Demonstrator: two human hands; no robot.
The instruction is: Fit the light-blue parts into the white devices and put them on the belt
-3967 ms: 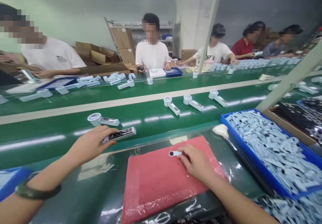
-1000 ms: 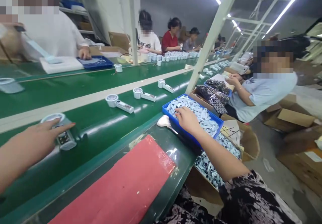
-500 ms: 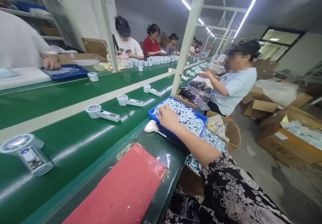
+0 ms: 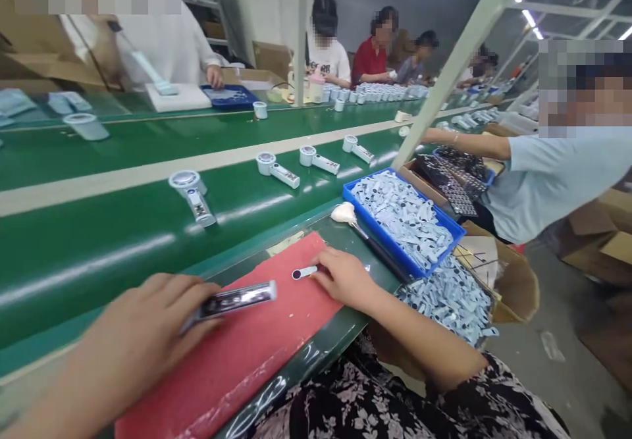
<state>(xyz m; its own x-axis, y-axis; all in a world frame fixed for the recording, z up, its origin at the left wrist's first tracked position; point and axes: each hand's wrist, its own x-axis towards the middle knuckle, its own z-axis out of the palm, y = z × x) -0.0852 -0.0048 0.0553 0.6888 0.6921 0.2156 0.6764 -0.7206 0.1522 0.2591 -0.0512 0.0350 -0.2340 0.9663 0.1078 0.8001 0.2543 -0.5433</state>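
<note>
My left hand [image 4: 143, 334] is closed around a slim silver and black handle piece [image 4: 237, 299], held over the near left part of the red mat [image 4: 257, 353]. My right hand [image 4: 345, 280] rests on the mat's right edge and pinches a small pale blue strip with a dark round end [image 4: 303, 272]. A blue tray [image 4: 355, 210] of several such pale blue strips stands just right of the mat.
A green conveyor belt [image 4: 99, 241] carries several white magnifier-like devices [image 4: 192, 195]. A white brush [image 4: 345, 215] lies by the tray. A box of more blue strips [image 4: 449, 301] sits below. Other people work opposite and at my right.
My right hand left the blue tray and came to the red mat with a blue strip. My left hand, out of view half a second ago, now holds a handle piece over the mat.
</note>
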